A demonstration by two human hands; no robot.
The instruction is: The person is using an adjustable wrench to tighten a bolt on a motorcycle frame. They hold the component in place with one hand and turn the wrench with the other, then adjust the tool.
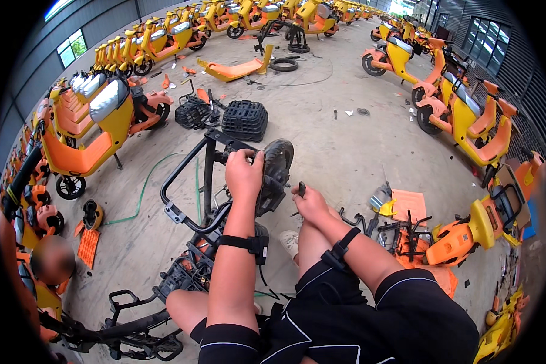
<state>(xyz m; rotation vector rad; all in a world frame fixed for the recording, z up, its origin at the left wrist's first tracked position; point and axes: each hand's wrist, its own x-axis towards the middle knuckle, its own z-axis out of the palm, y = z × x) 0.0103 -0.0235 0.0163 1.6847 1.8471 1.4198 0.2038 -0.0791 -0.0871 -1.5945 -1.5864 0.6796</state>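
Black cloth (370,315) with pale piping lies nearest my camera. Beyond it stretches the frame (209,176), bent dark tubing meeting a round, dusty wheel (278,164). I have the left hand (244,175) curled just beside the wheel; whether it grips anything I cannot tell. The right hand (312,205) clasps a slim dark tool (301,189).
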